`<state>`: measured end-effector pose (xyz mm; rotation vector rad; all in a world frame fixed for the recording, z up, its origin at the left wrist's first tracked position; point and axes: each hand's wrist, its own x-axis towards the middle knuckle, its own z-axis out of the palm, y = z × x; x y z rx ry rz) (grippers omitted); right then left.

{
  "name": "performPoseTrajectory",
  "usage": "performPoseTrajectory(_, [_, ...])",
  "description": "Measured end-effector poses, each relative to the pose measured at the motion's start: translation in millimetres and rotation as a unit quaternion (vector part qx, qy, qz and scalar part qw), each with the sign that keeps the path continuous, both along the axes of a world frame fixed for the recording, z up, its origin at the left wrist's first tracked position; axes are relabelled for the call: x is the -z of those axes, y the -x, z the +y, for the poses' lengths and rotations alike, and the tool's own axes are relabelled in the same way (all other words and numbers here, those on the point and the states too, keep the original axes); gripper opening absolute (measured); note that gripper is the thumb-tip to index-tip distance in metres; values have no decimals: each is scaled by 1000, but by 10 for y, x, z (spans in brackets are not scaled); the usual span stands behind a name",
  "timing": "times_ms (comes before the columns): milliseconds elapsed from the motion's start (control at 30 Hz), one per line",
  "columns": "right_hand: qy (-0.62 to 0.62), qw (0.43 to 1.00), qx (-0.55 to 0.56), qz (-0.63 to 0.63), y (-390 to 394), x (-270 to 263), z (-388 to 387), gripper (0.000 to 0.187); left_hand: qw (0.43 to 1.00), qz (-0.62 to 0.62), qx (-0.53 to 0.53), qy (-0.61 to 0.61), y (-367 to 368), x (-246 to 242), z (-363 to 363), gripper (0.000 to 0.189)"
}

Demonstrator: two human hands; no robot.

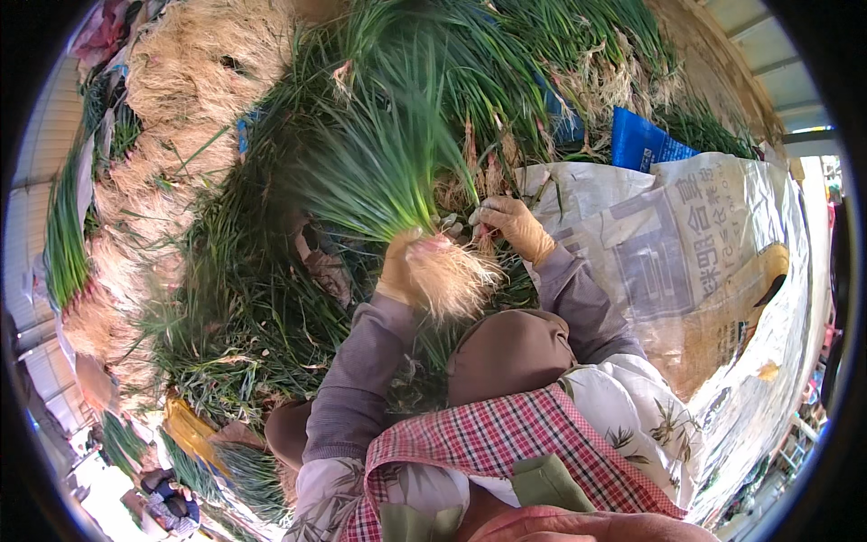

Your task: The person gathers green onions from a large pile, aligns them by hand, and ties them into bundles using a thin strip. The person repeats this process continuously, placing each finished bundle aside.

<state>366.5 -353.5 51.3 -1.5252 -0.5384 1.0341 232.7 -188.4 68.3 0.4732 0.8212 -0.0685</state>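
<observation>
My left hand [399, 267], in a tan glove, is closed around a thick bunch of green onions [386, 183]. The bunch's pale, stringy roots [454, 274] hang over towards my right hand, and its long green leaves fan out away from me. My right hand [508, 223], gloved in the same way, pinches a thin green onion [469, 179] near its reddish base, beside the bunch. The fingertips of both hands are close together and partly hidden by roots and leaves.
Loose green leaves [257, 325] cover the ground before me. Rooted onions are heaped at the far side [582, 47], and root-side-up bundles [196, 68] lie at the left. A printed woven plastic sheet [650, 237] spreads at the right. A person [173, 505] is at the lower left.
</observation>
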Motion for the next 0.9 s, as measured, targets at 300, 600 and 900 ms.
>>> performPoseTrajectory(300, [-62,904,-177,-384,132,614,201,26,993,-78,77,33,162,314,63,41])
performPoseTrajectory(600, [47,973,97,-205,150,420,597,23,994,-40,104,-9,140,191,66,47])
performPoseTrajectory(900, [70,944,251,-203,272,452,711,15,995,-60,19,-76,104,132,69,41])
